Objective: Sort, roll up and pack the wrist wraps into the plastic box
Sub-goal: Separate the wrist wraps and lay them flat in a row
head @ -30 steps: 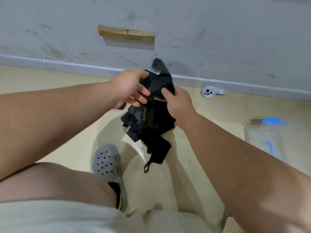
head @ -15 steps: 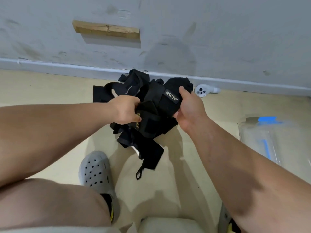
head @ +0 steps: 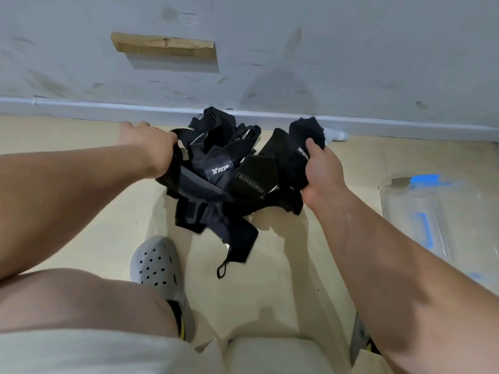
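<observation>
**Head view, looking down.** Both hands are holding a tangle of black wraps (head: 224, 190) between them, in front of the knees.

- **Left hand:** The left hand (head: 151, 152) is gripping the tangle's left edge. Its fingers are curling over a strap, but the back of the hand is hiding the fingertips, so the grip is probably closing underneath.
- **Right hand:** The right hand (head: 321, 171) is grasping the right edge. The thumb (head: 313, 144) is pressing on top of a lettered wrap, and the other fingers are lying out of sight beneath the cloth.
- **Between the fingers:** The wraps are bunching in loose folds between the two sets of fingers. Two labels, reading XTEP and BOKEERSI, are facing up near the middle.
- **Below the fingers:** Straps are hanging down, and the lowest is ending in a small loop (head: 221, 271) near a grey shoe (head: 159, 265). Whether that loop is touching the floor (head: 283, 265) cannot be told.
- **Box:** The box (head: 432, 220), clear with blue fittings, is lying on the floor to the right of the right fingers, well apart from them and from the wraps.
- **Beyond the fingertips:** A grey wall (head: 351, 49) is rising, carrying a wood strip (head: 164, 47) above the left hand. A white object (head: 337, 135) is showing just past the right thumb, at the wall's foot.
</observation>
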